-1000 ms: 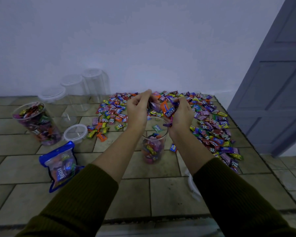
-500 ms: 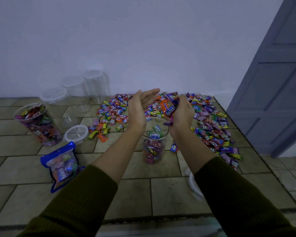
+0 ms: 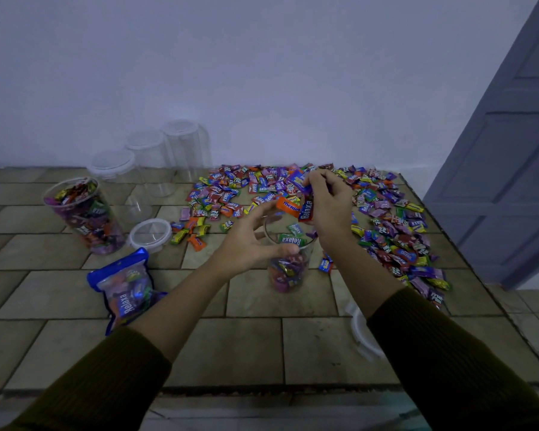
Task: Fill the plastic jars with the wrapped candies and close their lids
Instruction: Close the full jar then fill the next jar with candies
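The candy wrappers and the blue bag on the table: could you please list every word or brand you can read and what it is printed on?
"Relaxa": on the blue bag, left of the arms.
"mentos": on the orange candy over the open jar.
"Relaxa": on the red and blue candy in the right hand.
"Relaxa": on the green candy in the jar's mouth.
Several candies in the pile show the same names; most are too small to read.

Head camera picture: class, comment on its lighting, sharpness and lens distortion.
Head view: dim, flat bluish light with soft shadows and no strong glare; wide-angle bending curves the tile lines and the door; the left hand over the jar looks slightly soft; the empty clear jars nearly fade into the wall.
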